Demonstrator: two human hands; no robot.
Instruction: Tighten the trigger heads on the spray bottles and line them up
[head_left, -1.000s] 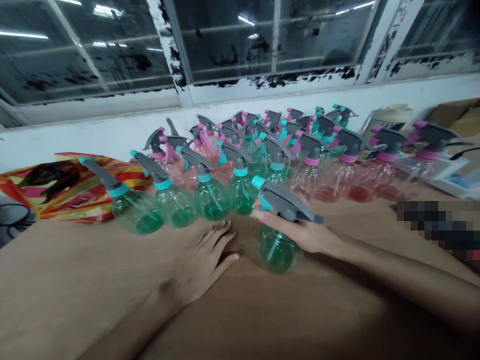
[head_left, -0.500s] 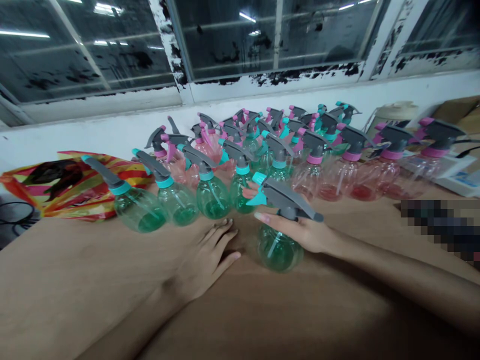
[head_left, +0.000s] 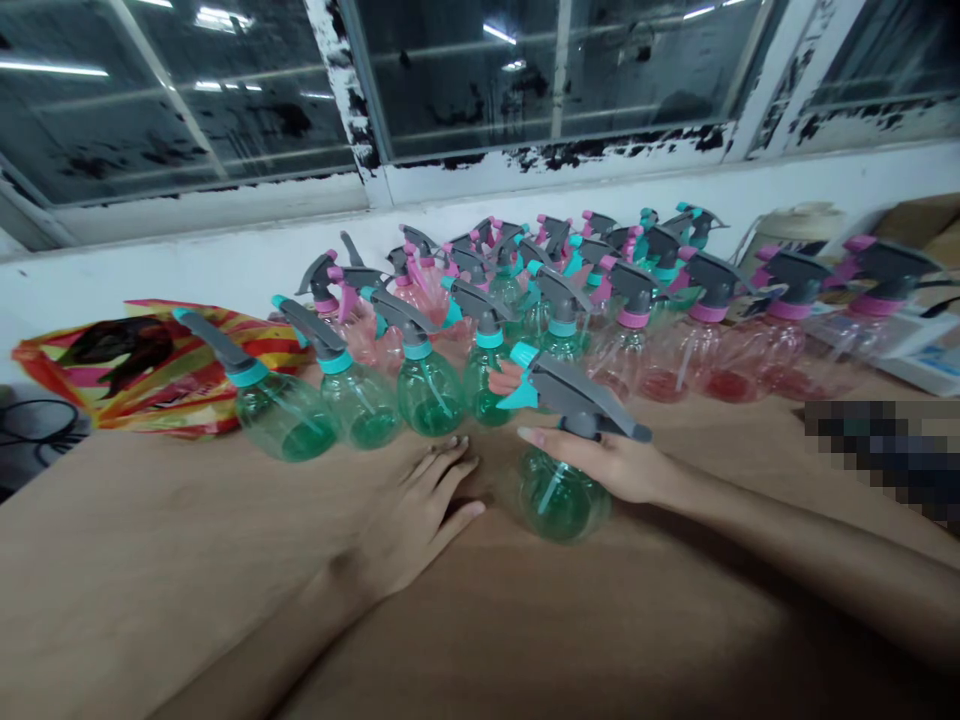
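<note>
My right hand grips a green spray bottle around its neck, just under the grey trigger head with its turquoise nozzle and lever. The bottle is upright at the front of the table; its clear green body shows a dip tube inside. My left hand lies flat on the tabletop to the left of that bottle, fingers spread, holding nothing. Just beyond its fingertips stands another green spray bottle, part of a row with turquoise collars.
Pink spray bottles continue the row to the right, with several more bottles packed behind. At the left lies a red and yellow striped plastic bag. A whitish jug stands at the back right, by the wall under the windows.
The whole view has shifted very slightly to the right. Both hands and the held spray bottle keep their places on the table.
</note>
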